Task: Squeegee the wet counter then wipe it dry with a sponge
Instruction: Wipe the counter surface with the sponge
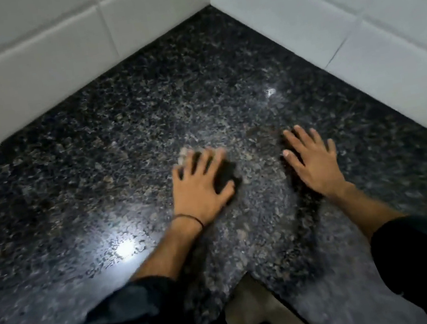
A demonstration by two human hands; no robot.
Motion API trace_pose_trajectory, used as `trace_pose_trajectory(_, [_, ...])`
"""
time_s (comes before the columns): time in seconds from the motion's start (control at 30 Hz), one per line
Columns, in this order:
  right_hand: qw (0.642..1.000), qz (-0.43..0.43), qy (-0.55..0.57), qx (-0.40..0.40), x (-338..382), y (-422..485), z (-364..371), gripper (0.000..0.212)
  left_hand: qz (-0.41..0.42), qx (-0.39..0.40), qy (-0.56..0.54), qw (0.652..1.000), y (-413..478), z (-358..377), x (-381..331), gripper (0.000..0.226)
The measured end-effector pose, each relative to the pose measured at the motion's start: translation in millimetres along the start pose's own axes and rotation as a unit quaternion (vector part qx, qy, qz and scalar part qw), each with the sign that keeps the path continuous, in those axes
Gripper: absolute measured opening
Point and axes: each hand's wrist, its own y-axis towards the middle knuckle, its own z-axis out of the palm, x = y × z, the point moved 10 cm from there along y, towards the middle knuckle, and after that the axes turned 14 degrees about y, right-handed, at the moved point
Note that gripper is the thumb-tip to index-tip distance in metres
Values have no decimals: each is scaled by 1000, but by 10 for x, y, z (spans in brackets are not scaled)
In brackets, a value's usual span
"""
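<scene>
A dark speckled granite counter fills the view and runs into a tiled corner. My left hand presses flat on a dark sponge near the counter's middle, fingers spread over it; the hand is blurred by motion. My right hand lies flat on the bare counter to the right, fingers apart, holding nothing. No squeegee is in view.
White tiled walls stand at the back left and at the right, meeting in a corner at the top. The counter's inner front edge shows between my dark sleeves, with floor below. Light glares on the counter.
</scene>
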Motion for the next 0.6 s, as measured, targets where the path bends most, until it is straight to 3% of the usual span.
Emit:
trace_pose_trajectory(0.1, [996,90,19,-4,-449,-39,-12,64,-147,37,-23,988,529,-7,649,86])
trace_pose_trajectory(0.2, [997,66,23,-42,-444,-45,-15,59,-198,70,-22,978,872,6,571,82])
trace_pose_trajectory(0.33, [995,57,34,-75,-488,-36,-51,52,8,39,-17,999,882,-42,-757,78])
trace_pose_trajectory(0.47, [994,41,39,-89,-481,-44,-89,49,232,-6,1,973,478,-18,-1641,75])
trace_pose_trajectory(0.53, [994,35,41,-94,-461,-50,-91,49,240,-32,18,970,707,-21,-1453,74])
trace_pose_trajectory(0.6, [994,36,45,-97,-464,-49,-89,49,174,-28,34,984,1181,-23,-1096,73])
